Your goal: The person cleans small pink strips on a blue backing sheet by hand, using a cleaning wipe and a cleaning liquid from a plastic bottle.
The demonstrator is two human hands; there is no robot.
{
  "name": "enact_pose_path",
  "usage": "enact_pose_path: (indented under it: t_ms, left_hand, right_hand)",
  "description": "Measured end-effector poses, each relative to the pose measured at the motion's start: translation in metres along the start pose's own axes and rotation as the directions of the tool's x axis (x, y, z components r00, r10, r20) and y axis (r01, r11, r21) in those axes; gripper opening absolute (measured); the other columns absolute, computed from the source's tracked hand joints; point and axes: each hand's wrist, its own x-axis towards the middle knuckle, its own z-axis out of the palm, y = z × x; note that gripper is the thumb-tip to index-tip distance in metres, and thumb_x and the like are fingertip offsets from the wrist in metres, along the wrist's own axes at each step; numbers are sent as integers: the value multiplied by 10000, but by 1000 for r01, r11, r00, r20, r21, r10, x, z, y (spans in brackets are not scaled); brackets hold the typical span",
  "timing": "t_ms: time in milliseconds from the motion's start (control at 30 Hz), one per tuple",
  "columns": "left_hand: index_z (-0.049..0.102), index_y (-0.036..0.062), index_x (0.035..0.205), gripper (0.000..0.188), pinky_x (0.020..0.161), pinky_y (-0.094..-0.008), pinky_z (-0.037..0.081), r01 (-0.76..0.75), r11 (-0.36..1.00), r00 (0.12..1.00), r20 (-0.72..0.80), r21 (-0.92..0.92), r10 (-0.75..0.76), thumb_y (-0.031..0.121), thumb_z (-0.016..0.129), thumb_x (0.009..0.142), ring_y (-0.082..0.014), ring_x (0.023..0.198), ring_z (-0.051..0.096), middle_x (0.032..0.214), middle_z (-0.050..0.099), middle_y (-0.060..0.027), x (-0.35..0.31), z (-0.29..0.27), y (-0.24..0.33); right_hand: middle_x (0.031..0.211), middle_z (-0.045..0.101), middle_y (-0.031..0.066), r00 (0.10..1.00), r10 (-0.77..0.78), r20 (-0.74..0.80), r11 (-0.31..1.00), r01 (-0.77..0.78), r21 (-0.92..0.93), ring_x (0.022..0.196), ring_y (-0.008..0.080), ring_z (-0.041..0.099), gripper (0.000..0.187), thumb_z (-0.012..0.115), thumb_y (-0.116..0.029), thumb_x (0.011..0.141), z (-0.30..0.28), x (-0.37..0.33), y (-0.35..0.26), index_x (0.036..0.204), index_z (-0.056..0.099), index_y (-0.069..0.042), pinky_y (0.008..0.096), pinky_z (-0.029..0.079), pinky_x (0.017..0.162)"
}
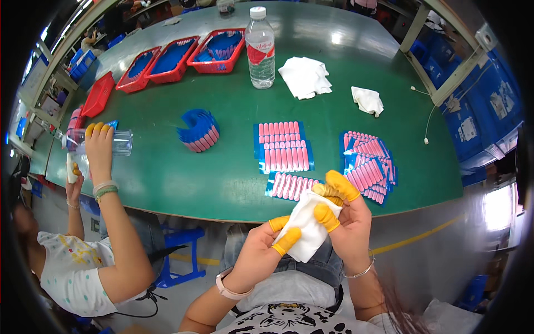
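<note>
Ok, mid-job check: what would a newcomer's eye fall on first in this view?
Probably the yellow-tipped fingers of the left hand and right hand, gripping a white cloth at the table's near edge. Just beyond lie pink-and-blue cards, bright against the green table. Farther back, the upright bottle stands out, with red baskets to its left.

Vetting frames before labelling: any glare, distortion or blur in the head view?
Head view: black fisheye rim, green table's front edge bowed; head view: glare spot on its far part, blown-out white patch at right; head view: left hand, right hand and held white cloth look fairly sharp, grey floor at lower right looks soft.
</note>
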Motion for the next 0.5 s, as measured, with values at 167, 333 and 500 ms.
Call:
enact_pose_path:
  t_ms: [167, 333, 500]
  left_hand:
    - [567, -39, 1290, 346, 894, -262, 509, -155, 987, 988, -22, -40, 154, 141, 608, 997, -105, 1011, 634, 1151, 675, -71, -13, 16, 4]
    - [614, -33, 1235, 311, 840, -251, 516, -202, 970, 979, 25, 136, 200, 152, 631, 986, -91, 957, 635, 1099, 687, -59, -26, 12, 8]
    - [643, -29, 1184, 319, 730, -255, 527, -245, 868, 968, 162, 432, 193, 173, 690, 941, -68, 797, 629, 937, 716, -41, -24, 24, 14]
  right_hand:
    - [1230, 637, 112, 979, 92, 179, 993, -103, 54, 1128, 180, 618, 500, 729, -41, 885, -14, -16, -9, 1332, 520, 34, 323, 487, 981]
    - [1176, 641, 93, 995, 19, 98, 988, -34, 151, 1107, 168, 616, 491, 728, 11, 867, -16, -28, -12, 1309, 514, 20, 312, 500, 962]
    - [1226, 603, 110, 973, -100, 209, 995, 93, 41, 1144, 173, 594, 546, 700, 49, 867, -28, -29, -32, 1358, 464, 10, 330, 506, 971]
